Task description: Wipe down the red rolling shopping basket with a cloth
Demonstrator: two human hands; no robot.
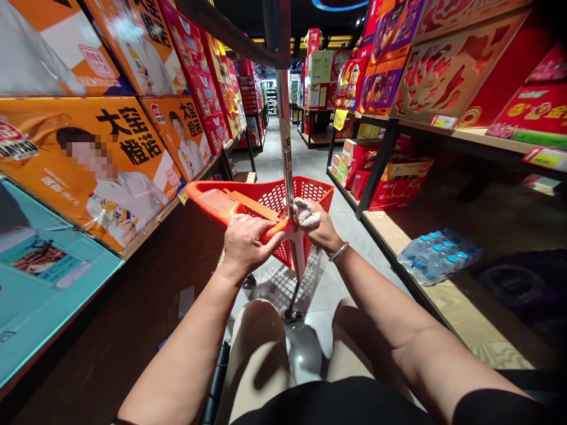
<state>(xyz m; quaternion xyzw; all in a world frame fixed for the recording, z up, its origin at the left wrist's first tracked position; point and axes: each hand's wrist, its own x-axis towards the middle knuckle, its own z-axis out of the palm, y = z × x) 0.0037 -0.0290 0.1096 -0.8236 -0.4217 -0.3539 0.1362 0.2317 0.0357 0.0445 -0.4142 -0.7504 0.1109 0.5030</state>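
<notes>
In front of my knees stands an orange-red plastic shopping cart with perforated sides. My left hand is closed over its near rim, thumb pointing right along the edge. An upright metal pole, scuffed along its length, rises at the cart's near end. Just right of the pole, my right hand is closed on a crumpled greyish-white cloth. The cloth lies against or very near the pole; the exact contact is hidden. Part of the right hand's fingers is covered by the cloth.
Orange drink cartons are stacked on the left shelf, above a turquoise box. To the right, a shelf bears a shrink-wrapped pack of water bottles. Red gift boxes sit farther back. A tiled aisle runs ahead.
</notes>
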